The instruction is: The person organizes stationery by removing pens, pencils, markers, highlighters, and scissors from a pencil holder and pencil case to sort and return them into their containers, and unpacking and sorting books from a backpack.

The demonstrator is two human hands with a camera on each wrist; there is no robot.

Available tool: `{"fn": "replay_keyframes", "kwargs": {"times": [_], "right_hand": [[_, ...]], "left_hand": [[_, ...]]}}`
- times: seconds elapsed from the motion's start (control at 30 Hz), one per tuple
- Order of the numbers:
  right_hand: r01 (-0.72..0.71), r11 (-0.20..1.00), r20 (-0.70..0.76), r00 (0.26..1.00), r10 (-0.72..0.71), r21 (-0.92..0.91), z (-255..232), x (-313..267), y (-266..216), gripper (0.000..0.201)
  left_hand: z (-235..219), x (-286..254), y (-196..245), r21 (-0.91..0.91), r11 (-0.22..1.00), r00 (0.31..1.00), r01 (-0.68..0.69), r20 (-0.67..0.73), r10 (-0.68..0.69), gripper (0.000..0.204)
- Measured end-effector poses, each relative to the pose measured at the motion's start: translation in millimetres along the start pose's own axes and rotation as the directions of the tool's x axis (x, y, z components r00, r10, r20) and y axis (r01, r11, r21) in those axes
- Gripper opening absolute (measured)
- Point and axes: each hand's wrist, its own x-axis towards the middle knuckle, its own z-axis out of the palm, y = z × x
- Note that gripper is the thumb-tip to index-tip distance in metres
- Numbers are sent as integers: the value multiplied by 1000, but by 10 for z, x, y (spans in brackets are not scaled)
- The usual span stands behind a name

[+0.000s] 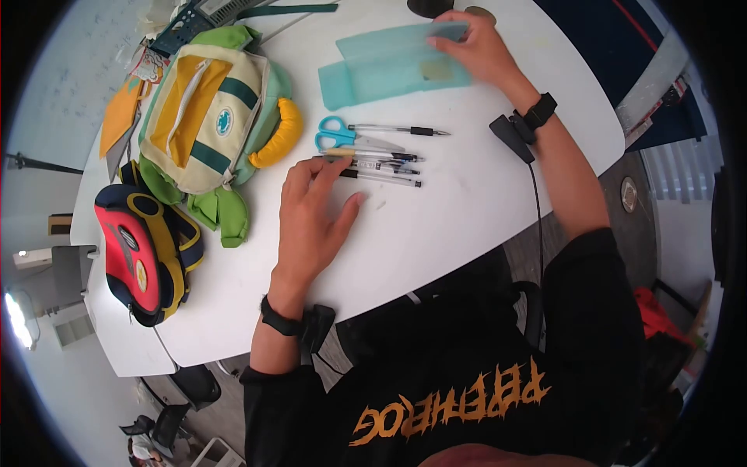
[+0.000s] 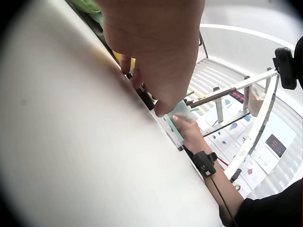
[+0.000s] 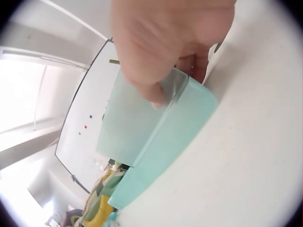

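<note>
A translucent teal case lies at the table's far side, its lid raised. My right hand pinches its right end; in the right wrist view the thumb of that hand presses on the teal case. My left hand is over the lower left ends of several pens, its fingers bent down to them; whether it grips one is unclear. Blue-handled scissors and a black-and-clear pen lie just beyond. The left wrist view shows the left hand low by the tabletop.
A cream, green and yellow bag stands at the left, a red and navy pouch nearer the left edge. Orange and grey items lie behind. A dark round object stands past the case. Cables hang from both wrist cameras.
</note>
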Motion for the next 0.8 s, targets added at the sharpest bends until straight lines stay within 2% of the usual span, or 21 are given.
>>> {"fn": "replay_keyframes", "kwargs": {"times": [0.03, 0.1, 0.13, 0.17, 0.23, 0.27, 0.33, 0.43, 0.47, 0.5, 0.6, 0.63, 0.7, 0.73, 0.77, 0.8], "right_hand": [[-5, 1000, 11, 1000, 5, 3, -11, 2, 25, 20], [210, 966, -143, 962, -232, -153, -88, 63, 32, 31], [132, 989, -194, 970, -143, -70, -120, 48, 13, 44], [144, 987, -193, 969, -155, -71, -160, 35, -64, 44], [192, 975, -284, 934, -217, -112, -209, 25, -202, 44], [200, 974, -275, 935, -223, -110, -219, 31, -285, 44], [253, 968, -338, 910, -240, -6, -218, -3, -410, 37], [226, 971, -371, 897, -238, -76, -224, -45, -366, 26], [442, 865, -364, 785, -501, -236, -210, -4, -336, 14], [447, 861, -365, 780, -509, -244, -230, -1, -314, 14], [482, 873, -199, 865, -460, 78, -155, -168, -488, 14], [476, 875, -194, 870, -453, 88, -89, -231, -531, 14], [538, 839, 74, 836, -543, 76, -53, -271, -651, 21], [444, 896, 227, 871, -435, 12, -47, -347, -757, 25], [446, 895, 224, 872, -436, 7, -22, -393, -828, 25], [440, 896, 348, 850, -395, -58, 21, -440, -877, 27]], "left_hand": [[-5, 7, -3, 17, 1000, 1000, -22, -14, 22, 49], [-19, -31, -27, 40, 999, 999, -37, -30, 38, 47], [-15, -23, -34, 40, 999, 999, -22, -37, 23, 46], [-20, -7, -36, 39, 999, 999, -7, -47, 8, 44], [-30, 4, -51, 37, 999, 998, 1, -65, 1, 42], [-27, -12, -59, 33, 999, 998, 13, -67, -11, 41], [-31, -24, -40, 34, 999, 997, 23, -70, -20, 40], [-47, -29, -15, 29, 999, 996, 35, -77, -33, 39], [-44, -7, -11, 16, 999, 995, 48, -84, -46, 39], [-40, 15, -11, 13, 999, 995, 41, -91, -39, 39], [-25, -34, -31, 79, 996, 991, 34, -133, -23, 41], [-40, -31, -37, 67, 997, 993, 34, -111, -26, 41], [-69, 9, -32, 58, 998, 995, 16, -96, -10, 42], [-60, -2, -30, 67, 997, 994, 46, -99, -40, 41], [-47, 2, -32, 74, 994, 992, 79, -101, -72, 41], [-40, 16, -36, 73, 994, 993, 78, -100, -70, 41]]}}
